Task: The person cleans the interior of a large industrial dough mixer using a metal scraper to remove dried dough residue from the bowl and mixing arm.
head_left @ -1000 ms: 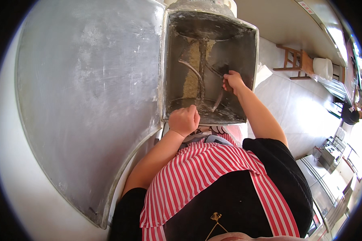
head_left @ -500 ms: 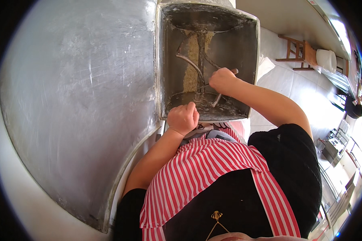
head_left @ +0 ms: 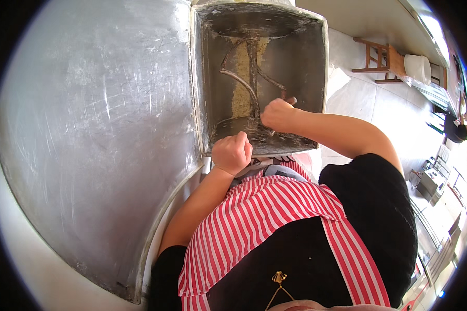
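A deep metal mixer trough (head_left: 196, 78) stands in front of me, its inner walls smeared and worn. Inside, a bent metal mixing arm (head_left: 238, 79) is fixed about a central bar (head_left: 253, 67). Pale yellowish dough or crumbs (head_left: 241, 96) cover part of the bottom. My right hand (head_left: 277, 115) reaches over the right wall, closed round a rod whose rounded brownish end (head_left: 291, 100) juts out beyond the fist. Whether the rod is a separate tool or part of the mixer, I cannot tell. My left hand (head_left: 232, 154) is a fist at the near rim; what it holds, if anything, is hidden.
A wide scratched metal worktop (head_left: 98, 119) adjoins the trough on the left. To the right, beyond the tiled floor (head_left: 368, 103), a wooden stool (head_left: 381, 62) stands by a white bucket (head_left: 417, 69). Equipment (head_left: 431, 182) crowds the far right.
My right hand has moved toward me inside the trough, with the rod in it. My left fist stays by the near rim. The whole view has shifted slightly.
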Available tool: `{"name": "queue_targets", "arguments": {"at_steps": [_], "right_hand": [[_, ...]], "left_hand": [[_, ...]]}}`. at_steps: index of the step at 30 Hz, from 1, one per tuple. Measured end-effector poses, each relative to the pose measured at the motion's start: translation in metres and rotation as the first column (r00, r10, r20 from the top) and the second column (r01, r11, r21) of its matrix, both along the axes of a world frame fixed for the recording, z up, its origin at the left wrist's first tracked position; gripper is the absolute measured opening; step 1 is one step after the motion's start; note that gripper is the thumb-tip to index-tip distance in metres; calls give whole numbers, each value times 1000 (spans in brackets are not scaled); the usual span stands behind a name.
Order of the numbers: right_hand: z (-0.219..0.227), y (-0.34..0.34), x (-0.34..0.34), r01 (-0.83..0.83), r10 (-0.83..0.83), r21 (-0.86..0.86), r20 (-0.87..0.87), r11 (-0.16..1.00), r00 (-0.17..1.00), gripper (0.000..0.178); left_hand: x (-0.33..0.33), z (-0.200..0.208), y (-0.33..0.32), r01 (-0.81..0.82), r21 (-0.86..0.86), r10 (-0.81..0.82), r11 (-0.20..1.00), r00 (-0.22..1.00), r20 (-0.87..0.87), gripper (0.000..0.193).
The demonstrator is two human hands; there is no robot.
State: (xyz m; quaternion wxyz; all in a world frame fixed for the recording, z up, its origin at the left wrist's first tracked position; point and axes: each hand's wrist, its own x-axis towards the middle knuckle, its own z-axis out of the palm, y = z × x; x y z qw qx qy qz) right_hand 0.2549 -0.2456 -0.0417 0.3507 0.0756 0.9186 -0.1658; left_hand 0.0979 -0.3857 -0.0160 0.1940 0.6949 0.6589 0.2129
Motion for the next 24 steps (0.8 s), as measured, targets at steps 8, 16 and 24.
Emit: {"name": "queue_targets", "arguments": {"at_steps": [8,16,24], "right_hand": [[36,52,30,247,-249,37,145,968,958,13],[104,23,60,37,-29,-26,263,999,964,11],[-2,-17,74,2,-1,-13,82,1000,997,13]], "left_hand": [[0,-2,-1,-1,17,1,1000,1000,-10,10],[-1,-2,0,-5,32,3,999,999,38,9],[3,-1,-3,5,3,-5,1000,1000,-13,9]]}}
